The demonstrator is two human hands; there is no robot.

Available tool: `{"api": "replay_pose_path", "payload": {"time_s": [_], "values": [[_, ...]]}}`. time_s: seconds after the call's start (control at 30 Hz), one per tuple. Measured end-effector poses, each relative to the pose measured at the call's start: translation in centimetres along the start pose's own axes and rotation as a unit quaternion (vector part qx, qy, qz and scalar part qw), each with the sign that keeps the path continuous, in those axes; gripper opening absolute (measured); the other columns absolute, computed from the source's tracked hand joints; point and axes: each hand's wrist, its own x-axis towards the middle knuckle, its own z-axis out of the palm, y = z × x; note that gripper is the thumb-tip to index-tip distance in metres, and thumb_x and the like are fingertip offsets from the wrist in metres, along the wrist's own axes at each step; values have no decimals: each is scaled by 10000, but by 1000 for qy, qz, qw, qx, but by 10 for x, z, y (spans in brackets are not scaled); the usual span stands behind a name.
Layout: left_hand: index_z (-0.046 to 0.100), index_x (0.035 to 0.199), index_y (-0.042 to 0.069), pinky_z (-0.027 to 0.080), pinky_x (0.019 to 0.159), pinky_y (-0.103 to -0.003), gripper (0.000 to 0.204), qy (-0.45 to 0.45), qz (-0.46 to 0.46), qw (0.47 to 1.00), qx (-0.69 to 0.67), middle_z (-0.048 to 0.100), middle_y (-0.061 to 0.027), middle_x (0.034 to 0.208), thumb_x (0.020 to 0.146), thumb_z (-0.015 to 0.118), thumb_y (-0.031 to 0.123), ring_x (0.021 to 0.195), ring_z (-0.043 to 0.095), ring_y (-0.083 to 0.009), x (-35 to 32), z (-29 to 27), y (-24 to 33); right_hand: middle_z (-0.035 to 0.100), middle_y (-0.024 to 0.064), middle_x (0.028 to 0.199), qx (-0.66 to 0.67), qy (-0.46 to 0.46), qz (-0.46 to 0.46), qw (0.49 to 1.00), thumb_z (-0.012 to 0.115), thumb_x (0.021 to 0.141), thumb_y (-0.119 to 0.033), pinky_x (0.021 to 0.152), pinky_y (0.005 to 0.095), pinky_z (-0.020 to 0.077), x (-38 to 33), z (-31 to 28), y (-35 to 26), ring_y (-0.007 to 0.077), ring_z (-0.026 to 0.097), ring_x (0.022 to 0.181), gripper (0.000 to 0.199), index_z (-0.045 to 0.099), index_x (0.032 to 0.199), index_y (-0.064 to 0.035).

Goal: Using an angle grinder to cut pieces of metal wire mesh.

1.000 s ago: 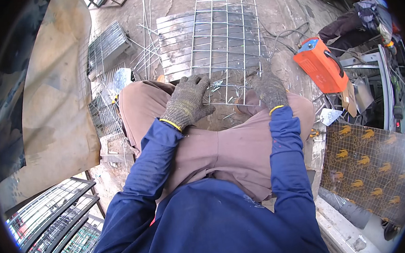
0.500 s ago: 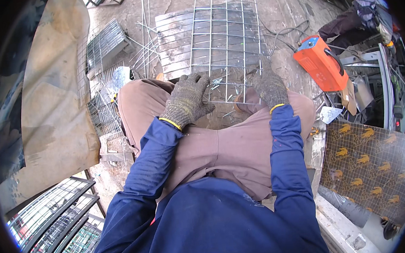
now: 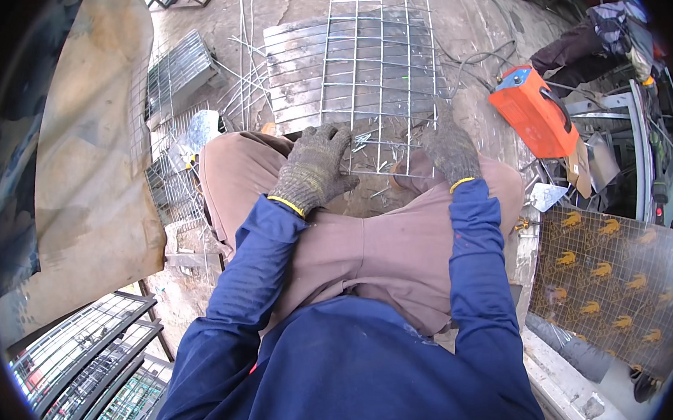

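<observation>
A welded wire mesh panel (image 3: 367,67) stretches away in front of me, over a grey slatted metal sheet (image 3: 292,76) on the ground. Its near end reaches between my bent legs. My left hand (image 3: 314,165), in a grey knitted glove with a yellow cuff edge, is at the panel's near left corner, fingers apart and the thumb toward the corner. My right hand (image 3: 451,153), gloved alike, is closed at the panel's right edge; its fingertips are partly hidden. Short cut wire pieces (image 3: 361,141) lie on the ground under the mesh, near my left fingers.
An orange welding machine (image 3: 532,110) stands at the right, with a dark cable (image 3: 489,49) beyond. Another person's legs (image 3: 575,45) are behind it. A metal box (image 3: 179,77), loose rods (image 3: 246,84) and a tan sheet (image 3: 95,164) are leftward. A patterned board (image 3: 610,277) lies right.
The view has shifted slightly. My left fingers have spread a little more at the mesh corner; my right hand stays at the right edge.
</observation>
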Motion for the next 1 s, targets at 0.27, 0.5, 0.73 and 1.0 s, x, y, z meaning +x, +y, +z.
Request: {"api": "replay_pose_path", "payload": {"time_s": [0.27,0.5,0.73,1.0], "values": [[542,1424,97,501,1049,-521,852,-12,-10,1000,10,576,-189,1353,730,916,421,1221,568,-424,3,1,6,709,306,1190,-7,9,-15,1000,581,924,-290,950,571,541,0,2,12,475,701,1072,813,251,1664,-233],[554,1412,98,497,1067,-513,843,3,-23,1000,5,582,-186,1361,719,917,411,1239,566,-432,7,3,0,700,325,1191,-18,63,-70,995,602,926,-343,969,564,533,15,15,27,482,694,1091,793,295,1645,-211],[517,1432,52,476,1083,-515,908,90,-28,995,-36,565,-215,1379,695,899,422,1257,555,-444,12,9,4,635,273,1370,49,60,-93,993,621,929,-277,1000,513,506,4,4,30,451,645,1212,709,394,1588,-149],[527,1461,76,402,1149,-554,934,56,88,995,2,525,-195,1431,699,878,486,1323,510,-436,4,22,19,643,140,1197,272,-113,43,955,522,1044,-240,812,390,597,13,-1,11,245,687,992,561,407,1585,-144]]}}
